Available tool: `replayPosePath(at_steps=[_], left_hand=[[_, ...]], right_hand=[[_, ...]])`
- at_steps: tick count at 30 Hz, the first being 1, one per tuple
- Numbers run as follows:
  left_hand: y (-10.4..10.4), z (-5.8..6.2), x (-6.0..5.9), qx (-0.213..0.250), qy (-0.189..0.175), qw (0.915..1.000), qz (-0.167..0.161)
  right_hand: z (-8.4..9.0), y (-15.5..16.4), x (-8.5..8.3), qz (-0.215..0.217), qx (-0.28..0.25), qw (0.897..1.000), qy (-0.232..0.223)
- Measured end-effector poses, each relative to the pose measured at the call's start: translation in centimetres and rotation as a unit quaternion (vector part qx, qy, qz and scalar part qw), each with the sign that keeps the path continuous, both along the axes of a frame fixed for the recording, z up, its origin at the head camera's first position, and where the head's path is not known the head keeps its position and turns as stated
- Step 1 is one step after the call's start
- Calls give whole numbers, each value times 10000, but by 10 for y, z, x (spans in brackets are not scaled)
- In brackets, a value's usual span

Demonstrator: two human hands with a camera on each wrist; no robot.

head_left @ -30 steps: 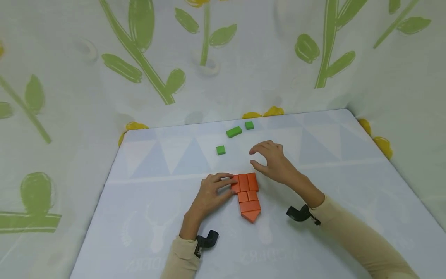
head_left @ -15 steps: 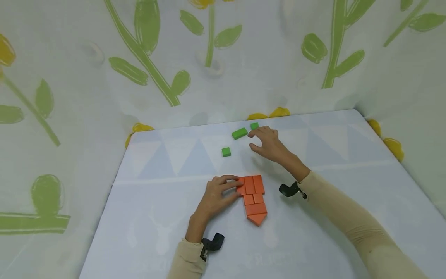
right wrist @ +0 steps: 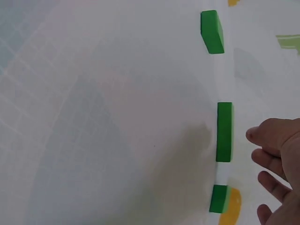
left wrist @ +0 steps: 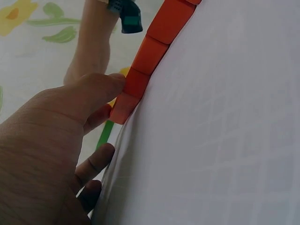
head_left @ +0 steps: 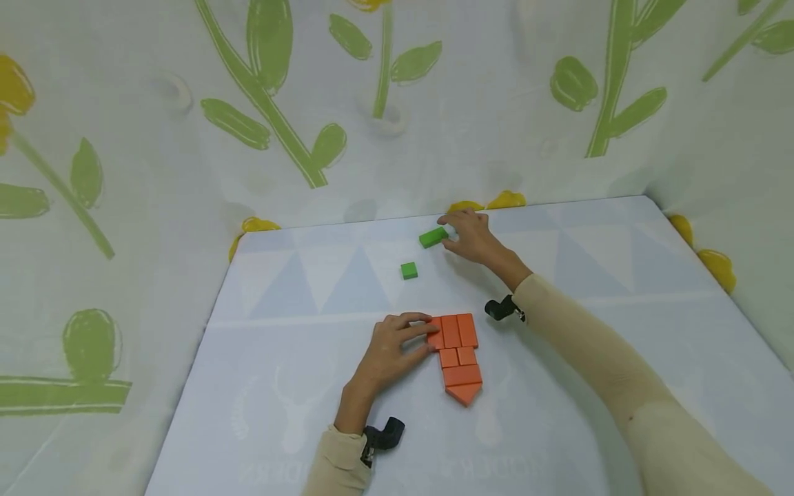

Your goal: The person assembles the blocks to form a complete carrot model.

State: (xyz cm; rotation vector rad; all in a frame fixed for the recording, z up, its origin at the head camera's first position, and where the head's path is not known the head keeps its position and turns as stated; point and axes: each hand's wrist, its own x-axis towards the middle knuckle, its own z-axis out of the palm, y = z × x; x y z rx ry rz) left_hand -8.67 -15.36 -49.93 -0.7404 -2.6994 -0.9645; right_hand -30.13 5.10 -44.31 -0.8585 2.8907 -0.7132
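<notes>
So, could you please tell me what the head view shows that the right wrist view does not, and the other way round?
Only the head view shows the orange blocks and the left hand touching them. Only the right wrist view shows a third green block, which the right hand probably covers in the head view. Both share the right hand, the long green block and one small green block.

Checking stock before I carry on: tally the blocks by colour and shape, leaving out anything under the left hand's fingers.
Short green blocks: 2
Long green block: 1
Small square orange blocks: 2
Oblong orange blocks: 3
Pointed orange block: 1
Total: 9
</notes>
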Motion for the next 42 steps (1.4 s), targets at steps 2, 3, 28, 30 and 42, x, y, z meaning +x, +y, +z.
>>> replayPosePath(at_steps=[2,3,28,30,42], left_hand=[[2,0,0,-25,39,10000,-4],[3,-1,1,-41,70,10000,-3],[3,3,-1,-57,214,9997,-32],[1,2,-2,-73,232,9997,-33],[-1,-3,-1,-54,71,10000,24]], right_hand=[[-3,0,-4,9,28,9999,-99],[-5,0,-6,16,41,9999,-144],[9,25,9,111,12,9998,144],[10,27,15,153,-25,9996,225],[20,33,53,507,-138,9976,451]])
